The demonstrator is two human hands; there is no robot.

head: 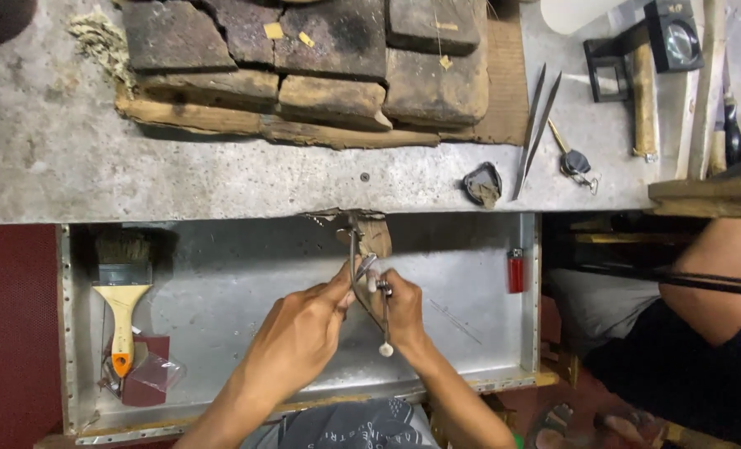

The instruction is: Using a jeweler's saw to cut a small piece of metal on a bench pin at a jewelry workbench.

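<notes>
Both my hands meet over the open metal drawer tray [246, 274], just below a worn wooden peg [376, 234] that sticks out from the bench edge. My left hand [300, 337] pinches a small metal piece [365, 268] between thumb and fingertips. My right hand [402, 309] grips a thin metal tool [385, 328] whose handle points down and ends in a small white knob. A slim metal frame [352, 249] rises from the hands to the peg. What the small piece is cannot be made out.
A paintbrush [123, 291] and a red packet lie at the tray's left, a red lighter [514, 270] at its right. On the bench top [54, 158] sit scorched blocks [304, 66], tweezers [537, 125], a key [574, 162] and a loupe [674, 37]. Another person's arm [720, 266] is at right.
</notes>
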